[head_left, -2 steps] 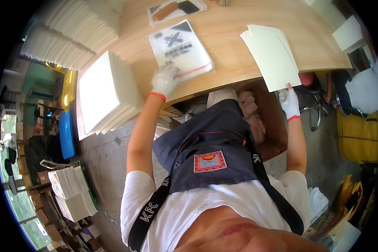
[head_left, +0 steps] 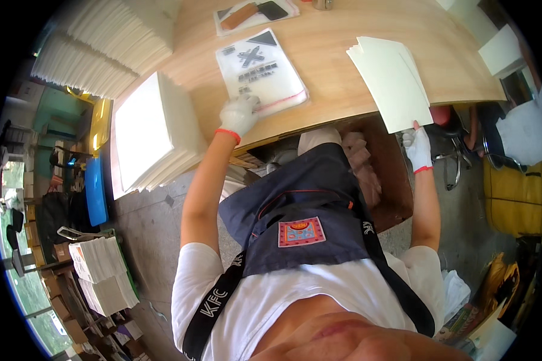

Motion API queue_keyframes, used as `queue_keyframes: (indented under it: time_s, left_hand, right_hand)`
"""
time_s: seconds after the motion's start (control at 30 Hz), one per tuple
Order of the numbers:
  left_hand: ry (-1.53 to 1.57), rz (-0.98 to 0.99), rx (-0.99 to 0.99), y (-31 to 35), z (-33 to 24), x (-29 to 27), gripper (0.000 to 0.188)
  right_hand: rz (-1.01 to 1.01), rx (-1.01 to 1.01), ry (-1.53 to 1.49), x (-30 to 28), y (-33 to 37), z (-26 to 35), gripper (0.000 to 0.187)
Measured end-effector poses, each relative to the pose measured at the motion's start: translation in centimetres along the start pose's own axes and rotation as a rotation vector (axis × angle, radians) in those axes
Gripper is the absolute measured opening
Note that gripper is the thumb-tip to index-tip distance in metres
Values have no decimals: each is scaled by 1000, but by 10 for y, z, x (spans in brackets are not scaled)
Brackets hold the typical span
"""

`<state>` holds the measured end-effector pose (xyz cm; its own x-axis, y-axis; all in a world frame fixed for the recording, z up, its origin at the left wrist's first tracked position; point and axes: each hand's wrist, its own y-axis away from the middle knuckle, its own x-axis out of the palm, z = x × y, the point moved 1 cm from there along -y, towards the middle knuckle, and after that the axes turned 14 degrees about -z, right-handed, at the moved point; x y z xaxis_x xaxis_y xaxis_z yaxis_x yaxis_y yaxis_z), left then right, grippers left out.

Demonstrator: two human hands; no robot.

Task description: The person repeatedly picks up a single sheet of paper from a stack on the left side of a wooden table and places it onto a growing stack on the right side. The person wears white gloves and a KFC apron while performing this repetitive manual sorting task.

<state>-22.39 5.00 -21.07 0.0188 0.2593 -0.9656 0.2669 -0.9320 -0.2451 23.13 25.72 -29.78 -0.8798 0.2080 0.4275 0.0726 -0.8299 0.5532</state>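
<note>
My left hand (head_left: 239,114), in a white knit glove with a red cuff, is at the near left corner of a stack of clear plastic bags (head_left: 277,81) with dark print. Its fingers are curled and closed on the bag edge; the fingertips are partly hidden. At the right, my right hand (head_left: 418,147), in a similar glove with the thumb tip bare, grips the near end of several white paper sheets (head_left: 391,90). The thumb lies on top and the fingers are underneath. The sheets are slightly fanned and jut past the table's front edge.
A tall white paper stack (head_left: 141,132) stands left of my left hand on the wooden table (head_left: 331,60), with more stacks (head_left: 114,42) behind it. At the far side lie an orange-brown block (head_left: 239,16) and a black object (head_left: 272,9). An open brown box (head_left: 391,174) sits below the table edge.
</note>
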Motion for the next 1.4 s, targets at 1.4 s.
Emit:
queue_keyframes:
  time_s: [1.4]
  left_hand:
    - [471,-442,-241,23,6,-13,32]
  right_hand:
    - [263,100,-67,119,164,-130,34]
